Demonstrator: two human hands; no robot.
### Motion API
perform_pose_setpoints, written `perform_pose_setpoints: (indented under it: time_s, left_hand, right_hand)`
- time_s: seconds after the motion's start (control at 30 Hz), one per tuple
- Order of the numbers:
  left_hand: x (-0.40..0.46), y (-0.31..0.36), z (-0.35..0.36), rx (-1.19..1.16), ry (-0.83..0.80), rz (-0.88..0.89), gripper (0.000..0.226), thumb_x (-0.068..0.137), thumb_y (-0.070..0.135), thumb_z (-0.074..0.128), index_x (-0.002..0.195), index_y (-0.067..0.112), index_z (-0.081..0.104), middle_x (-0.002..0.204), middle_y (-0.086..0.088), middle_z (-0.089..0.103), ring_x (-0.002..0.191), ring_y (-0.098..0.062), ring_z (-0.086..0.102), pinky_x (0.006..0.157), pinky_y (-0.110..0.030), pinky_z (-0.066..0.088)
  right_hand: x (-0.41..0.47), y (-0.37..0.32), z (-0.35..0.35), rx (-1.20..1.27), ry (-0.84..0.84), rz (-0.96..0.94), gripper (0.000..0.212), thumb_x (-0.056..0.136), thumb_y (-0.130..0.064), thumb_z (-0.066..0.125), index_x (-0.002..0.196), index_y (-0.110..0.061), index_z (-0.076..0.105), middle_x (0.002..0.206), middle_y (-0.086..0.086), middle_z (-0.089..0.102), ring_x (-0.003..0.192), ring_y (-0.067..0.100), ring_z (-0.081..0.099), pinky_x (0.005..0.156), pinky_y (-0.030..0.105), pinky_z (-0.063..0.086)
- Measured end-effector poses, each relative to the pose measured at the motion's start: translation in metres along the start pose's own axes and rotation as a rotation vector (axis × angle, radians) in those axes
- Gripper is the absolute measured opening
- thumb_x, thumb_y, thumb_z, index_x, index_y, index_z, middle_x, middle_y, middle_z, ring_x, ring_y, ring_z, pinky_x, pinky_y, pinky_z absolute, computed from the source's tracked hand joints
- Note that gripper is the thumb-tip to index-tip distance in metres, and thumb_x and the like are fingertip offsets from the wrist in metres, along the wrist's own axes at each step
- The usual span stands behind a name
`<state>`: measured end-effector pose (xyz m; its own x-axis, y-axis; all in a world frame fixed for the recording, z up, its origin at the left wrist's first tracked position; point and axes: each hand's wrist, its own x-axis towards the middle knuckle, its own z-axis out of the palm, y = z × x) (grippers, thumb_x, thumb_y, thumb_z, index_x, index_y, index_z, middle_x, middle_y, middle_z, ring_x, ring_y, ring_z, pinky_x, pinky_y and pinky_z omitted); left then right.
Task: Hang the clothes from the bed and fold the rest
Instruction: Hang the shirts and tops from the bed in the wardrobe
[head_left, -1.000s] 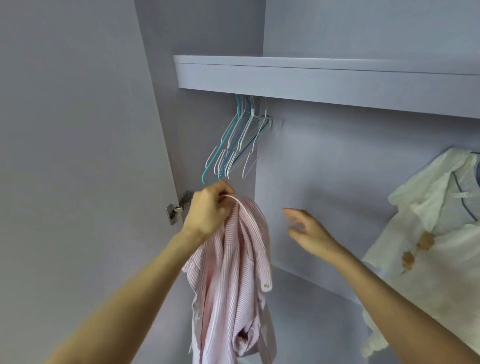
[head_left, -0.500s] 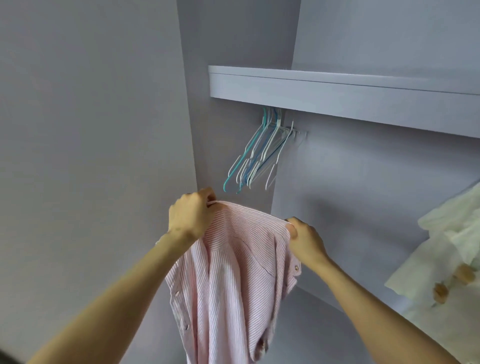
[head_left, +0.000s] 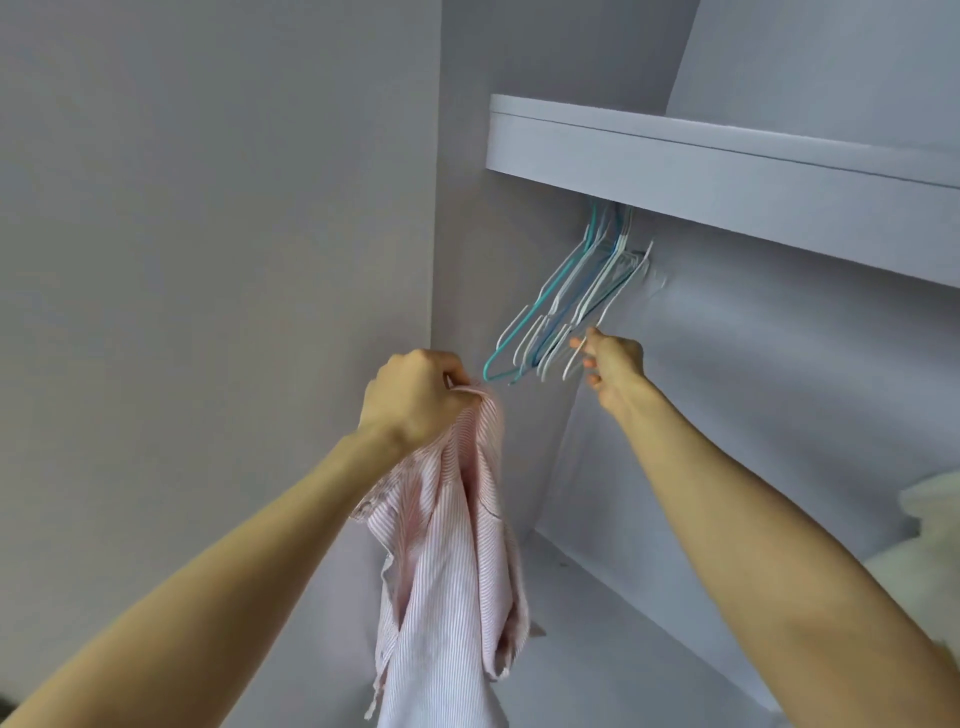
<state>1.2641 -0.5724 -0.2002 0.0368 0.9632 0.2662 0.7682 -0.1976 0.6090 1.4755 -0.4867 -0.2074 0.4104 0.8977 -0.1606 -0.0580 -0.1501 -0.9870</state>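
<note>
Released from the shirt's far shoulder since half a second ago, right hand (head_left: 610, 366) now raised to the bunch of wire hangers (head_left: 574, 301), fingertips (head_left: 576, 343) pinching the lower end of the nearest white hanger, remaining fingers loosely curled beneath. Left hand (head_left: 410, 400) unchanged in its hold: grip pressed tight, fingers and thumb bunched round the top edge of the pink striped shirt (head_left: 447, 561), near the collar. Shirt no longer stretched between two hands; hanging instead in loose folds straight down from the left fist, lower part running out of view at the bottom edge. Both forearms bare, reaching up and forward. Hangers, teal, blue and white, packed close together and slanting down to the left, hooks hidden behind the front lip of the wardrobe shelf (head_left: 727, 176). Grey wardrobe side panel (head_left: 208, 260) filling the left of the view, back panel (head_left: 779, 389) behind the right arm. Pale, blurred garment (head_left: 930, 530) at the far right edge, well apart from both hands, kind impossible to tell.
</note>
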Motion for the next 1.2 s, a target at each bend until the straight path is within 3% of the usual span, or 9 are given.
perform_pose_setpoints:
  time_s: [0.2, 0.37, 0.5, 0.67, 0.83, 0.9, 1.0, 1.1, 1.2]
  left_hand:
    - [-0.007, -0.008, 0.003, 0.018, 0.045, -0.007, 0.006, 0.075, 0.03, 0.072, 0.079, 0.026, 0.07, 0.064, 0.013, 0.052, 0.077, -0.023, 0.054, 0.065, -0.026, 0.034]
    - [-0.012, -0.013, 0.009, 0.015, 0.081, -0.007, 0.008, 0.074, 0.028, 0.072, 0.081, 0.028, 0.072, 0.065, 0.011, 0.053, 0.08, -0.025, 0.058, 0.065, -0.026, 0.035]
    - [-0.022, -0.014, 0.015, 0.006, 0.12, -0.002, 0.008, 0.08, 0.03, 0.067, 0.087, 0.031, 0.071, 0.067, 0.01, 0.057, 0.084, -0.027, 0.061, 0.064, -0.027, 0.036]
    - [-0.049, -0.024, 0.027, 0.052, 0.108, 0.054, 0.021, 0.091, 0.026, 0.052, 0.109, 0.026, 0.062, 0.105, -0.001, 0.058, 0.092, -0.033, 0.059, 0.072, -0.033, 0.038]
    - [-0.067, -0.029, 0.035, 0.117, 0.018, 0.069, 0.025, 0.097, 0.019, 0.036, 0.115, 0.025, 0.053, 0.116, -0.006, 0.053, 0.088, -0.038, 0.057, 0.069, -0.034, 0.036]
    - [-0.071, -0.027, 0.039, 0.135, -0.029, 0.073, 0.025, 0.096, 0.015, 0.033, 0.112, 0.026, 0.05, 0.111, -0.008, 0.059, 0.084, -0.038, 0.055, 0.067, -0.035, 0.036]
    - [-0.076, -0.022, 0.046, 0.142, -0.089, 0.083, 0.023, 0.096, 0.017, 0.034, 0.109, 0.025, 0.05, 0.098, -0.012, 0.065, 0.082, -0.037, 0.055, 0.066, -0.038, 0.038]
    - [-0.074, -0.017, 0.05, 0.045, -0.129, 0.052, 0.021, 0.094, 0.02, 0.043, 0.106, 0.022, 0.06, 0.099, -0.01, 0.066, 0.094, -0.037, 0.057, 0.078, -0.041, 0.047]
    - [-0.066, -0.017, 0.051, -0.147, -0.162, -0.042, 0.016, 0.09, 0.014, 0.053, 0.097, 0.013, 0.068, 0.093, -0.007, 0.066, 0.092, -0.027, 0.057, 0.077, -0.025, 0.042]
  right_hand:
    - [0.002, -0.007, -0.003, 0.046, 0.033, -0.02, 0.031, 0.091, 0.001, 0.038, 0.065, -0.01, 0.049, 0.06, 0.005, 0.037, 0.049, 0.011, 0.022, 0.032, 0.013, 0.017]
    - [-0.013, -0.009, -0.021, 0.105, 0.018, -0.087, 0.022, 0.088, 0.004, 0.043, 0.082, -0.015, 0.052, 0.066, 0.003, 0.052, 0.051, 0.011, 0.032, 0.036, 0.013, 0.025]
    - [-0.04, 0.019, -0.037, 0.012, -0.052, -0.071, 0.019, 0.086, 0.001, 0.046, 0.086, -0.017, 0.049, 0.051, -0.006, 0.059, 0.053, 0.01, 0.043, 0.05, 0.02, 0.031]
    - [-0.105, 0.103, -0.069, -0.13, -0.063, -0.134, 0.029, 0.083, 0.01, 0.05, 0.078, -0.017, 0.04, 0.076, 0.006, 0.054, 0.065, 0.013, 0.052, 0.059, 0.023, 0.041]
    - [-0.129, 0.14, -0.107, 0.255, 0.044, -0.018, 0.053, 0.086, 0.011, 0.046, 0.12, -0.027, 0.037, 0.086, 0.004, 0.058, 0.078, 0.017, 0.06, 0.074, 0.03, 0.048]
    - [-0.127, 0.141, -0.123, 0.391, 0.203, 0.059, 0.037, 0.09, 0.001, 0.049, 0.111, -0.029, 0.045, 0.072, 0.002, 0.05, 0.058, 0.012, 0.052, 0.062, 0.025, 0.044]
    - [-0.131, 0.153, -0.143, 0.037, 0.403, -0.008, 0.006, 0.095, -0.021, 0.05, 0.092, -0.019, 0.055, 0.066, -0.002, 0.041, 0.053, 0.008, 0.039, 0.053, 0.02, 0.033]
    - [-0.15, 0.172, -0.15, -0.196, 0.423, -0.199, 0.025, 0.098, -0.017, 0.043, 0.085, -0.005, 0.06, 0.074, 0.001, 0.052, 0.066, 0.013, 0.044, 0.06, 0.017, 0.035]
    - [-0.164, 0.176, -0.153, -0.153, 0.341, -0.217, 0.034, 0.098, -0.011, 0.041, 0.066, -0.01, 0.054, 0.068, -0.001, 0.05, 0.064, 0.01, 0.042, 0.061, 0.01, 0.035]
